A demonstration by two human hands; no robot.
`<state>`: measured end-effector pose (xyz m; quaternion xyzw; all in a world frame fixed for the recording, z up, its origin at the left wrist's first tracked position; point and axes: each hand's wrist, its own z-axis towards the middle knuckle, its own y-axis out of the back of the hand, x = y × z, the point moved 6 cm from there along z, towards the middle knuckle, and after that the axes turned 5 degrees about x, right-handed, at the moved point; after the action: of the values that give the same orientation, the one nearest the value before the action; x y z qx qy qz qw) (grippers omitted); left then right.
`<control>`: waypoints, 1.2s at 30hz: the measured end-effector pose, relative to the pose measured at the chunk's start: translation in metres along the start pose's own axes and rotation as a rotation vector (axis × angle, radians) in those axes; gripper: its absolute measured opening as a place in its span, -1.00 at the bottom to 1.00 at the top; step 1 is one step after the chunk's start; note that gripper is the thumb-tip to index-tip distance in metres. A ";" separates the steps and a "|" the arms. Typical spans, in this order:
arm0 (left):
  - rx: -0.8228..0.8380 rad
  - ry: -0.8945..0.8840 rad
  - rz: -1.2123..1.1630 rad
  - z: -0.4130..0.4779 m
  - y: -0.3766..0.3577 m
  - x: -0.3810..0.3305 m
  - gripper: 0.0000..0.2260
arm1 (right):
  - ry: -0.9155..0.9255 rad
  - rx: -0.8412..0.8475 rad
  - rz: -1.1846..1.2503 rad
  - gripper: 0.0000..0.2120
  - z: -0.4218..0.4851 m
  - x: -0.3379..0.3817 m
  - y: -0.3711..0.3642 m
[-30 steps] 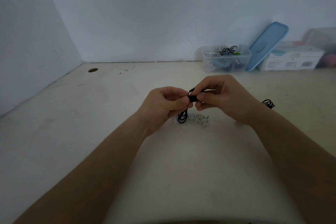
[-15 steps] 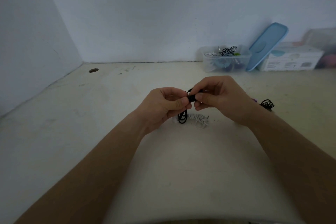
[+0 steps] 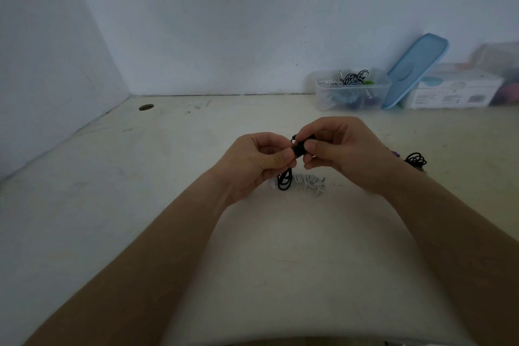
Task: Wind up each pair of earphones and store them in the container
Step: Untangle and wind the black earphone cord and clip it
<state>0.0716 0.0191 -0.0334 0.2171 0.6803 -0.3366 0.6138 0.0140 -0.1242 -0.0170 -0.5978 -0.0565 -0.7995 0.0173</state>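
Where the two hands meet: the black wired earphones (image 3: pixel 299 148) are held in the air above the middle of the cream-coloured table (image 3: pixel 252 261), well apart from the tub.
Left hand (image 3: pixel 258 160): thumb and curled fingers clamp the black cord, and a bunch of narrow loops hangs below the fist, just over the tabletop.
Right hand (image 3: pixel 345 152): thumb and fingertips pinch the tight dark lump of wound cord at the top, touching the left thumb.
Earphones' look: thin, glossy black cord gathered in several long loops; the earbuds cannot be made out.
Under the hands: a loose coil of white wired earphones (image 3: pixel 310 184) lies on the table just beside the hanging black loops.
Right of the right wrist: a small coil of black cable (image 3: pixel 415 159) lies on the table, with a small purple object (image 3: pixel 395 153) beside it, partly hidden.
Tub: the clear rectangular plastic tub (image 3: pixel 323 98) stands open at the back wall.
Tub contents: a black-and-white striped cord (image 3: pixel 355 77) heaped above the rim, a white cable (image 3: pixel 328 82) to its left, a green piece (image 3: pixel 368 82) to its right, and bluish and purple shapes blurred through the wall.
Lid: the light-blue plastic lid (image 3: pixel 415 70) leans tilted, lower end on the table just beside the tub.
Behind the lid: a white cardboard box (image 3: pixel 452 93), print unreadable.
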 end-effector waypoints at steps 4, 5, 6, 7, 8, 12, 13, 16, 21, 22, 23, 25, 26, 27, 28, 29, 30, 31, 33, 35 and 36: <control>0.006 0.007 0.016 0.000 0.000 0.002 -0.84 | -0.009 0.005 0.013 -0.83 0.000 -0.001 0.000; 0.006 0.012 0.017 0.000 0.000 0.002 -0.84 | -0.005 0.008 0.008 -0.83 0.000 -0.001 0.000; 0.006 0.017 0.014 0.000 0.000 0.002 -0.84 | 0.000 0.011 0.003 -0.83 0.000 -0.001 0.000; 0.009 0.022 0.011 0.000 0.000 0.003 -0.84 | 0.006 0.013 -0.007 -0.82 0.000 0.000 0.000; 0.012 0.028 0.008 0.000 0.000 0.003 -0.85 | 0.012 0.014 -0.021 -0.82 0.000 0.001 -0.001; -0.001 0.024 0.024 0.001 0.001 0.003 -0.86 | 0.027 0.004 -0.041 -0.81 0.001 0.004 -0.001; -0.009 0.016 0.030 0.002 0.002 0.002 -0.87 | 0.026 -0.004 -0.031 -0.81 0.001 0.004 -0.001; -0.024 -0.019 0.048 0.002 0.003 -0.002 -0.85 | 0.019 -0.034 -0.008 -0.80 0.001 0.002 0.000; -0.046 -0.053 0.057 0.001 0.006 -0.005 -0.90 | -0.004 -0.079 0.010 -0.79 0.002 -0.002 0.000; -0.049 -0.053 0.062 0.001 0.006 -0.005 -0.90 | -0.004 -0.084 0.009 -0.79 0.002 -0.002 0.001; -0.049 -0.053 0.070 0.001 0.006 -0.005 -0.90 | -0.003 -0.087 0.006 -0.79 0.002 -0.002 0.001; -0.047 -0.053 0.077 0.001 0.005 -0.005 -0.91 | 0.001 -0.090 -0.002 -0.80 0.001 -0.001 0.002; -0.046 -0.053 0.074 0.001 0.005 -0.005 -0.90 | 0.001 -0.094 -0.003 -0.81 0.001 0.000 0.002; -0.045 -0.053 0.071 0.001 0.004 -0.006 -0.90 | 0.001 -0.099 -0.002 -0.81 0.001 0.000 0.003; -0.043 -0.053 0.070 0.000 0.004 -0.006 -0.90 | 0.002 -0.103 -0.001 -0.81 0.001 0.000 0.003; -0.041 -0.054 0.073 0.000 0.004 -0.007 -0.90 | 0.004 -0.103 -0.004 -0.80 0.001 0.001 0.003; -0.042 -0.054 0.079 0.000 0.004 -0.007 -0.90 | 0.005 -0.099 -0.012 -0.80 0.001 0.001 0.003; -0.043 -0.052 0.086 0.000 0.004 -0.007 -0.90 | 0.007 -0.092 -0.025 -0.80 0.001 0.001 0.002; -0.046 -0.046 0.104 -0.001 0.005 -0.006 -0.89 | 0.007 -0.081 -0.055 -0.82 0.000 0.002 0.001; -0.053 -0.047 0.137 -0.002 0.005 -0.007 -0.88 | 0.010 -0.078 -0.087 -0.85 0.000 0.003 0.000; -0.061 -0.049 0.155 -0.002 0.006 -0.007 -0.88 | 0.013 -0.077 -0.096 -0.85 0.001 0.004 -0.001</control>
<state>0.0759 0.0255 -0.0277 0.2418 0.6561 -0.2725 0.6609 0.0137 -0.1234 -0.0135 -0.5895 -0.0543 -0.8048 -0.0435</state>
